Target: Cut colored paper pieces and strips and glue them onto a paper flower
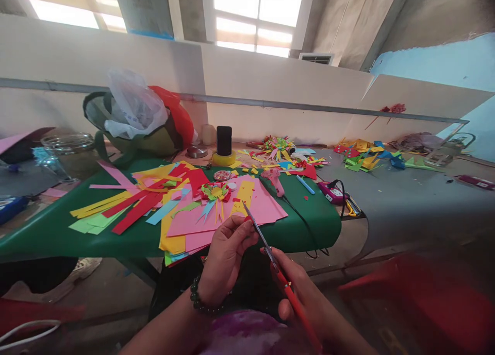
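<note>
My left hand (226,254), with a dark bead bracelet on its wrist, pinches a small piece of red paper (248,219), mostly hidden by the fingers. In my right hand (299,280) is a pair of scissors (260,234) with red handles. The blades look nearly closed and point up and left, beside the red paper. Just beyond my hands lie pink paper sheets (185,220) and a yellow strip (245,190) scattered with red snippets. A multicoloured paper flower (215,191) rests on the pink sheets.
Cut paper strips (131,205) fan out on the green tabletop (309,218), left. A pink glue gun (273,182) trails its black cord over the front edge. Behind stand a phone (224,140) on a yellow holder and a bag (143,138). More paper pieces (361,156) lie right.
</note>
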The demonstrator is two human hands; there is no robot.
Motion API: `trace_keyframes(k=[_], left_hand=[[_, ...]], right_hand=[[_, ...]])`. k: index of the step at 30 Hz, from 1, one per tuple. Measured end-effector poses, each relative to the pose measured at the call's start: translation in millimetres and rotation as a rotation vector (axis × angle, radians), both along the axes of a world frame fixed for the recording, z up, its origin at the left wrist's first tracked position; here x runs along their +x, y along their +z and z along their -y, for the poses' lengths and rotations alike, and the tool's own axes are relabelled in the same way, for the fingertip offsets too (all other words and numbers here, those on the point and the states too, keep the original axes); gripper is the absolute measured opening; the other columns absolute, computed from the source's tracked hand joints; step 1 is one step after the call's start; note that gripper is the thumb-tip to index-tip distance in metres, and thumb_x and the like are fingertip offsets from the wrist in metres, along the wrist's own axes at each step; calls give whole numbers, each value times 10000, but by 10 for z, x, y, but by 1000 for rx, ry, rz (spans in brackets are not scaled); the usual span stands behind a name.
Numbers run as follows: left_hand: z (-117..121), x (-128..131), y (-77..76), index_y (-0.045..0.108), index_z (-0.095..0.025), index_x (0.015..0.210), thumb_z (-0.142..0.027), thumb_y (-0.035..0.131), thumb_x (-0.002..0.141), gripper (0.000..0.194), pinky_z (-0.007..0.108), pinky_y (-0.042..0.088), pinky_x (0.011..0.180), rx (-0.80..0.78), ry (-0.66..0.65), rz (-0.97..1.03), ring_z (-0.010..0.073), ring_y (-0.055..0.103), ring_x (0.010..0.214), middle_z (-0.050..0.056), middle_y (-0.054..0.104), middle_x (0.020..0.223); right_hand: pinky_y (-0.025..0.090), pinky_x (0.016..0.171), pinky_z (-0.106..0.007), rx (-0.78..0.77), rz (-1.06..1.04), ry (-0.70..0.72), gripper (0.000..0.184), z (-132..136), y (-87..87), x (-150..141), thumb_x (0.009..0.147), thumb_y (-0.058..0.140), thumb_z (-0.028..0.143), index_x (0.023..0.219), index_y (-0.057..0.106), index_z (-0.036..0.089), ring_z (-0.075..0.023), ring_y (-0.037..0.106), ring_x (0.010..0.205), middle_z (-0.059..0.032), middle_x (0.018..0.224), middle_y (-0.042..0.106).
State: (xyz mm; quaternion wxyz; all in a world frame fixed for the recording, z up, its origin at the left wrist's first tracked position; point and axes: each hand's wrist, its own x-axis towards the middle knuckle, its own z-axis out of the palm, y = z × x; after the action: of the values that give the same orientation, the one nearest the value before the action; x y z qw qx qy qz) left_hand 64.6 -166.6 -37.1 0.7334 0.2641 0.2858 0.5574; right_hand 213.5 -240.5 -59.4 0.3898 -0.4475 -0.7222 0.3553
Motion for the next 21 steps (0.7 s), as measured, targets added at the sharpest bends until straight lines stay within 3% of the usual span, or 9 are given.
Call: trace_keyframes(k=[4, 10, 16, 21], left_hand=[[0, -4, 11, 657, -147, 669, -316, 959, 444, 413, 148, 541, 600, -1, -7, 1, 64, 606, 625, -40, 646, 674], [5, -9, 36, 670, -142, 658, -309, 967, 404, 426, 154, 550, 587, -20, -7, 4, 70, 609, 612, -31, 660, 667], [23, -21, 47, 680, -137, 647, -295, 962, 427, 391, 152, 553, 577, -8, -18, 5, 66, 610, 594, -27, 663, 655], [11, -48, 30, 680, -132, 646, -300, 958, 453, 377, 162, 562, 602, 6, -55, -4, 75, 626, 614, -22, 663, 651]], right_hand=[[512, 939, -362, -17, 0, -26, 767, 7, -2, -2, 821, 495, 719, 1394, 503, 210, -317, 609, 1120, -121, 1280, 633], [497, 948, -385, -114, -81, 23, 787, -27, -52, 18, 755, 642, 645, 1373, 516, 175, -317, 610, 1068, -111, 1197, 661], [510, 939, -362, -223, -145, -8, 682, 6, -45, 21, 761, 687, 438, 1371, 533, 172, -321, 557, 1178, -107, 1244, 648], [567, 808, -325, -245, -174, -7, 658, 46, 0, 13, 748, 666, 355, 1375, 546, 192, -327, 565, 1189, -105, 1316, 623]])
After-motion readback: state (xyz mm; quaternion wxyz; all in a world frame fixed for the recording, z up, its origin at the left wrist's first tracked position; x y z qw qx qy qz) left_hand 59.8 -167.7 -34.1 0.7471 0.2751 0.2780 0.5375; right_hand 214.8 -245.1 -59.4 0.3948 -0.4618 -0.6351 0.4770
